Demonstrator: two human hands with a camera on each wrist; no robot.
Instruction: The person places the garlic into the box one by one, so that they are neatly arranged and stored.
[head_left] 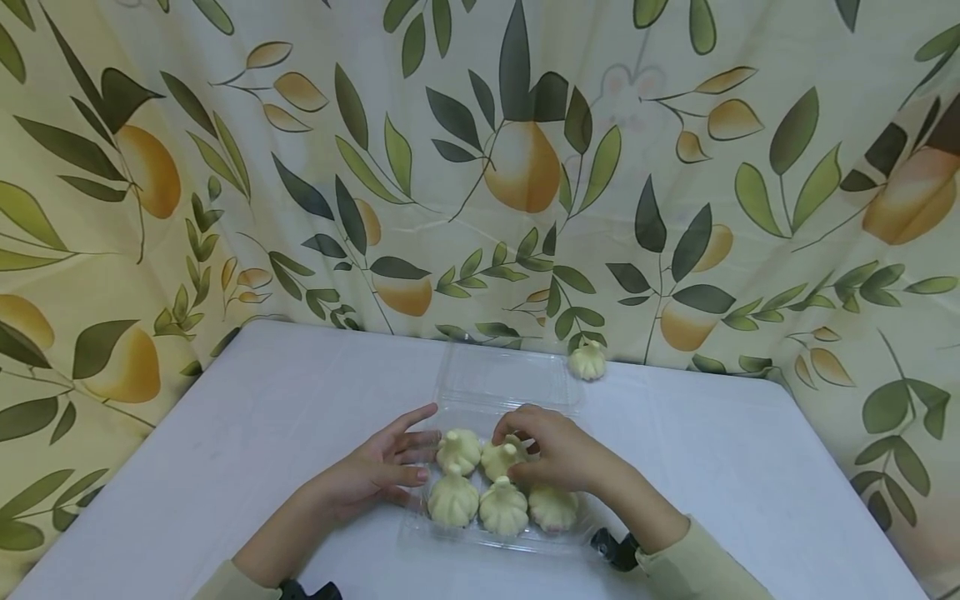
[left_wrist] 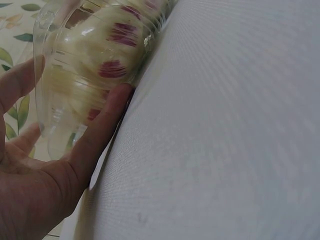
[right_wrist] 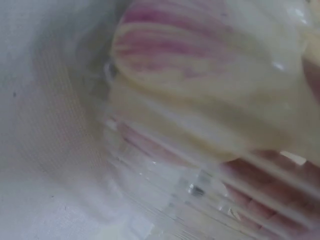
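An open clear plastic box [head_left: 517,543] sits on the table with several pale garlic bulbs [head_left: 453,497] in two rows. My right hand [head_left: 562,450] reaches in from the right, thumb and fingers around the garlic bulb [head_left: 501,458] in the middle of the back row. Against the box's left wall, my left hand [head_left: 373,468] rests with its fingers spread and fairly straight. Purple streaks on garlic [left_wrist: 122,35] show through the plastic in the left wrist view. Through the wall, the right wrist view shows a streaked bulb [right_wrist: 170,45] and blurred right-hand fingers [right_wrist: 265,210].
Behind the box, its hinged lid [head_left: 502,375] lies folded back. One more garlic bulb [head_left: 587,362] stands beside the lid near the table's far edge. A white cloth covers the table [head_left: 705,467], and a fruit-patterned curtain [head_left: 480,192] hangs right behind it.
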